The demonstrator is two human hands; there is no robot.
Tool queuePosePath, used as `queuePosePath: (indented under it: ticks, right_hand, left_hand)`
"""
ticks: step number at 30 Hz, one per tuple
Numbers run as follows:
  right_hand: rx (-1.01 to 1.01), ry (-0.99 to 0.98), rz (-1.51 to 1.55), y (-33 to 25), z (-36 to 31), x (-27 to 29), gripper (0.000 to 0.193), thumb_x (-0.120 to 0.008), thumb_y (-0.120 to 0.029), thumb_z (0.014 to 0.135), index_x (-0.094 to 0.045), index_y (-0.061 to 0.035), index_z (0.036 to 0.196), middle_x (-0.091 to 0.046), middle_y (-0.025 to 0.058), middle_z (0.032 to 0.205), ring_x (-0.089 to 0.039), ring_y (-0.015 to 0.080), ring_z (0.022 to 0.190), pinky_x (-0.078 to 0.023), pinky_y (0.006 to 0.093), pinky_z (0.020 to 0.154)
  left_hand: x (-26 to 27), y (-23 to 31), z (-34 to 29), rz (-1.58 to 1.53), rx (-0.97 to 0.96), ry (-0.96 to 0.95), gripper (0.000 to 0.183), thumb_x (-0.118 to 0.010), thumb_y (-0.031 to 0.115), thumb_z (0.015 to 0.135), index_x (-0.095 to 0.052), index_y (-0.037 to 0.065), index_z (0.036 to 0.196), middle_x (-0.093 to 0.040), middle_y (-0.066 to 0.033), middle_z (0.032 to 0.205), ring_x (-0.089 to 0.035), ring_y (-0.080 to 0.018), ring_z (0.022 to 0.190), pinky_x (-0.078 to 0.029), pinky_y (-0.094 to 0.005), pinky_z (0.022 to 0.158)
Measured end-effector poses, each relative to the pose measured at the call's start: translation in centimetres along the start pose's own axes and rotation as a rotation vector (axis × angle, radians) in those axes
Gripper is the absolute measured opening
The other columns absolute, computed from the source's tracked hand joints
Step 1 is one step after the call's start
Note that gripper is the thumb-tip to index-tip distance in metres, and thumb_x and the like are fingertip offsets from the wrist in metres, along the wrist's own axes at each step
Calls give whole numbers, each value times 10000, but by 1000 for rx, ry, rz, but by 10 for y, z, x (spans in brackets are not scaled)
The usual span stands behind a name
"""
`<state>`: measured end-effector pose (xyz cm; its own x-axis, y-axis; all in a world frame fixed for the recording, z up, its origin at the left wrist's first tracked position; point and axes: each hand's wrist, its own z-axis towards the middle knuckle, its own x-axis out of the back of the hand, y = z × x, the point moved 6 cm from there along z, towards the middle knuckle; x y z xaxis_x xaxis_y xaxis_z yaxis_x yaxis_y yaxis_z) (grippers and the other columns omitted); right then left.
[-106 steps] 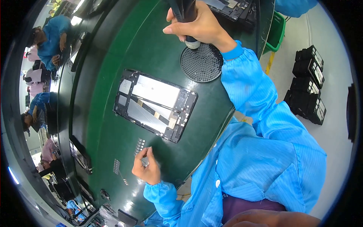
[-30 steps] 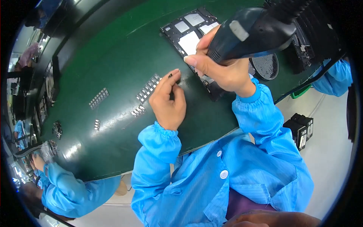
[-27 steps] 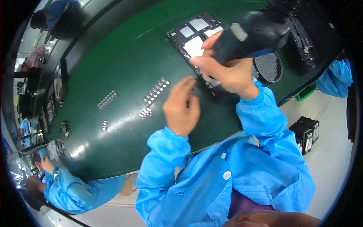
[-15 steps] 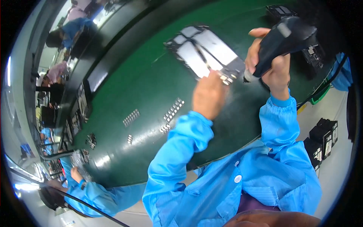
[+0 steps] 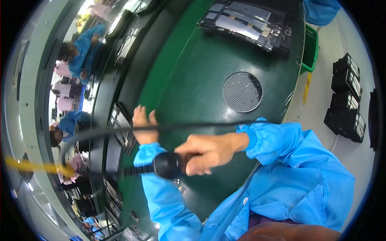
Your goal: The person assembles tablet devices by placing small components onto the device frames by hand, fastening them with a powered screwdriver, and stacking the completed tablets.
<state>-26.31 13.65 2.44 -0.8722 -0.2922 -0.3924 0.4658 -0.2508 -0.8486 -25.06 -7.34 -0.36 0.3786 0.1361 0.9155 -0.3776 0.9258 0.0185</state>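
Observation:
My right hand is closed round a black corded hand tool with a rounded end; its cable runs off to the left through a ribbed sleeve. The rest of the tool is hidden by my fingers. Stretched out to the left, my left hand has its fingers apart and holds nothing that I can see. Beside it, at the far edge of the green table, lies a flat dark device panel with pale areas. A dark cable crosses in front of my left hand.
A round grey perforated tray lies on the green table. Beyond it sit stacked opened devices with silver cells. A green bin stands off the table's right edge, and black units are on the floor. People sit at the far left.
The view has turned, bringing the round tray into sight. My left hand has left the opened silver-celled device and reached left; my right hand has lowered the tool toward the middle.

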Motion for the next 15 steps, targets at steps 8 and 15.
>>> queuePosePath:
  ticks: [8, 15]
  right_hand:
    - [-168, -536, 323, 2, -11, -42, 573, -444, -516, 925, -563, 45, 914, -519, 52, 594, -522, 117, 455, -417, 247, 410]
    - [-69, -653, 382, -17, -24, -33, 686, -368, -595, 915, -583, 56, 890, -529, 67, 561, -516, 124, 403, -401, 239, 375]
  left_hand:
    - [10, 268, 61, -300, -668, 65, 548, -769, 208, 668, -577, -11, 1131, -543, -159, 1240, -480, -312, 1206, -376, -457, 1003]
    - [-27, 353, 99, -224, -936, 66, 517, -710, 178, 677, -560, -18, 1131, -521, -152, 1224, -523, -297, 1131, -465, -403, 896]
